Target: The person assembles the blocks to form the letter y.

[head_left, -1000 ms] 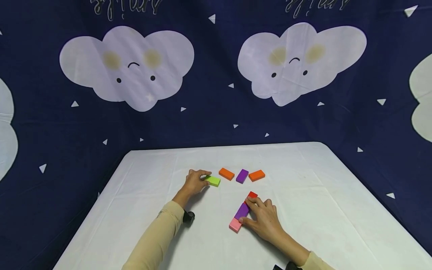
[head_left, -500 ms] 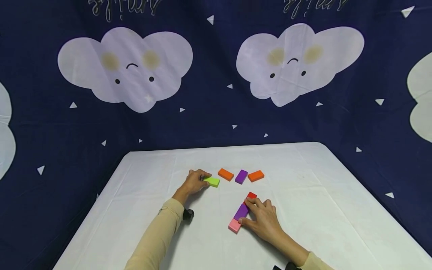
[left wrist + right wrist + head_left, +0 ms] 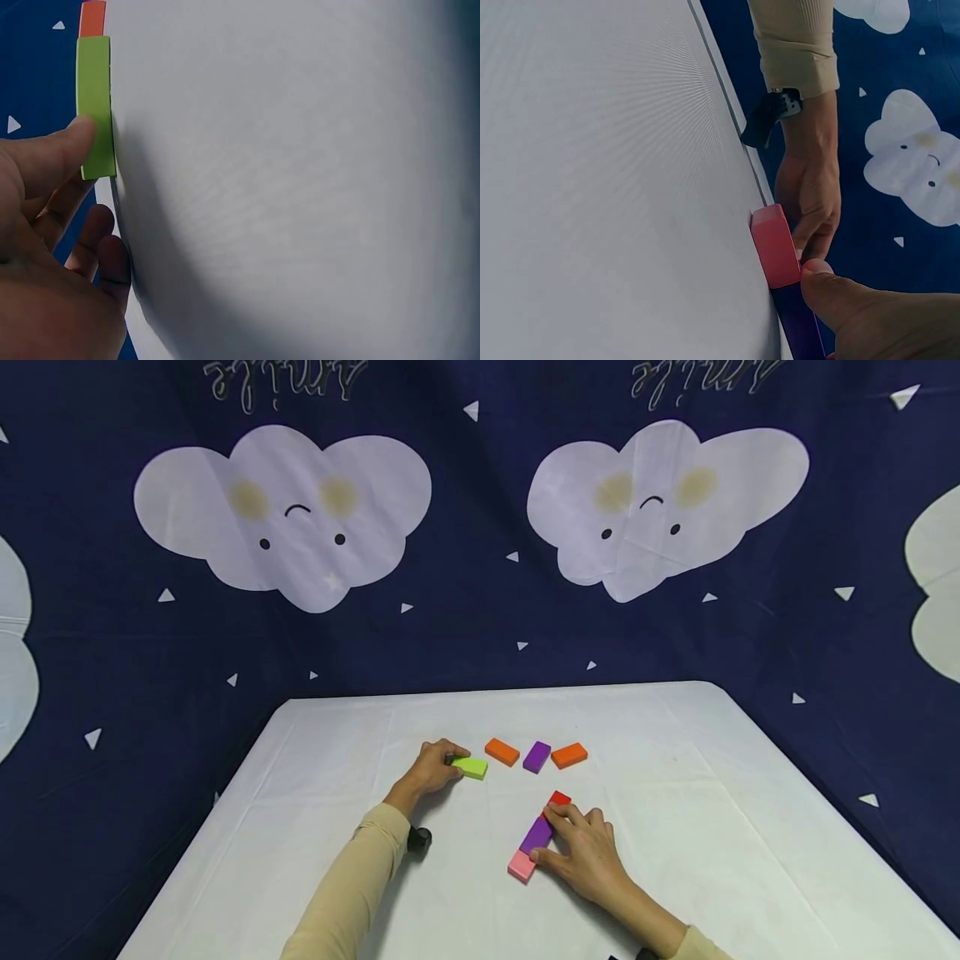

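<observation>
In the head view my left hand (image 3: 432, 768) pinches a lime-green block (image 3: 472, 768) by its left end between thumb and fingers. The left wrist view shows the thumb on the near face of this green block (image 3: 94, 105). My right hand (image 3: 592, 852) is at a slanted row of blocks set end to end: red (image 3: 559, 798), purple (image 3: 537, 836) and pink (image 3: 521, 866). Its thumb lies by the joint of pink and purple, the index finger by the joint of red and purple. In the right wrist view the thumb touches beside the pink block (image 3: 775, 247).
Behind the row lie an orange block (image 3: 502, 752), a second purple block (image 3: 536, 757) and another orange block (image 3: 569, 755), apart from each other. All rest on a white-covered table (image 3: 712, 827). A dark blue cloth with clouds (image 3: 465, 635) hangs behind the table's far edge.
</observation>
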### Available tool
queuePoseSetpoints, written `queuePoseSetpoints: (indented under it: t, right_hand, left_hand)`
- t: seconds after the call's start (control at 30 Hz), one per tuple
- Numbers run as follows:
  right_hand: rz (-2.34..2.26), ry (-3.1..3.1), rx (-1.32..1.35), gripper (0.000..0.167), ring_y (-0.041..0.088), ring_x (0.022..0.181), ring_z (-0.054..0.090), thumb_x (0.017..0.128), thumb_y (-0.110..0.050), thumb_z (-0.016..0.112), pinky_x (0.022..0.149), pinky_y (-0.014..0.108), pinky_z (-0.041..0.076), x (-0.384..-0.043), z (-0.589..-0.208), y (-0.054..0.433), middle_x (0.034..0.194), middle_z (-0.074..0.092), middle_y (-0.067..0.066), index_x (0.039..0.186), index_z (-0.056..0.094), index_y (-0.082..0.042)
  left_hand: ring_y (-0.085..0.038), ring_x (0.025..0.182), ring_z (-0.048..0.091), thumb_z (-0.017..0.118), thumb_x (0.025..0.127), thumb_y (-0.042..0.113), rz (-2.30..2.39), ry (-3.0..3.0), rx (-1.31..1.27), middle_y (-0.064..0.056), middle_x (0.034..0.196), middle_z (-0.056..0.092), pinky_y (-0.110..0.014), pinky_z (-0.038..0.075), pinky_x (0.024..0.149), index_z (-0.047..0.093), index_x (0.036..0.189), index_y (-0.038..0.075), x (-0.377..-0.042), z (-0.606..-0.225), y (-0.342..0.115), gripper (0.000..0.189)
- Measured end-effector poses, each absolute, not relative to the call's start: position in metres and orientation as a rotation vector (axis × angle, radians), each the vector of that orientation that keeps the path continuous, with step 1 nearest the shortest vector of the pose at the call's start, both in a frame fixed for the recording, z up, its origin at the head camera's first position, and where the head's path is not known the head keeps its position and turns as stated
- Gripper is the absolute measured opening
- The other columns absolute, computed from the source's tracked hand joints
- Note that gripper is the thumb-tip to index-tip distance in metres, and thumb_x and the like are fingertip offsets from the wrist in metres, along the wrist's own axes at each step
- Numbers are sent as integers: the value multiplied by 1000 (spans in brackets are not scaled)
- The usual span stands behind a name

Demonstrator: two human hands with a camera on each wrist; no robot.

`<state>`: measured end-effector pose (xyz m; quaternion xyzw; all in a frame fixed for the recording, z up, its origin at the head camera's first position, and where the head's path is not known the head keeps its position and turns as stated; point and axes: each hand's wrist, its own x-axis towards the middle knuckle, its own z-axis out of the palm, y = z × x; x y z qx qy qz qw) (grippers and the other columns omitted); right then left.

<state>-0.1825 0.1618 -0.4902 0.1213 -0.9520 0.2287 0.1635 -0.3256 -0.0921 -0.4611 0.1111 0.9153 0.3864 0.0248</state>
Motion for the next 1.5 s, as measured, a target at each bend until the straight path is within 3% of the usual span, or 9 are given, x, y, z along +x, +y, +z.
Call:
queuePoseSetpoints:
  t: [0.17,0.47,0.73,1.13,1.5]
  right_hand:
    - [659,-2719,344,67,15,80,34,69,-50,76,71,30,24,-183,-490,162,122,61,-2,122,64,-11]
    - [649,-2676,360,67,13,78,33,67,-49,77,70,29,23,-182,-493,162,121,62,0,120,65,-9]
    - [661,-2710,343,67,14,79,34,69,-49,76,71,30,24,-182,-492,163,122,61,0,122,64,-10]
    - [650,-2713,342,67,15,78,34,68,-48,77,69,29,24,-183,-489,163,121,61,0,122,64,-10]
    - [662,-2738,335,67,16,80,35,69,-47,76,70,30,24,-183,-489,161,123,60,-1,123,64,-10]
  left_hand:
    - [-23,103,45,68,79,0,1252,2825,303,-10,114,62,-41,39,96,70,108,9,-324,-461,-94,31]
    - [-19,91,46,68,78,-1,1251,2852,277,-9,106,62,-29,37,77,70,108,9,-315,-457,-102,31]
    - [-18,88,45,68,79,0,1294,2811,266,-7,102,60,-26,36,70,70,109,10,-299,-453,-108,32]
    - [-20,91,45,68,79,-1,1354,2724,347,-5,99,59,-26,35,70,70,108,12,-268,-453,-112,31]
    - [-22,95,46,68,80,1,1294,2666,515,-6,107,62,-29,34,76,69,108,11,-240,-455,-102,30]
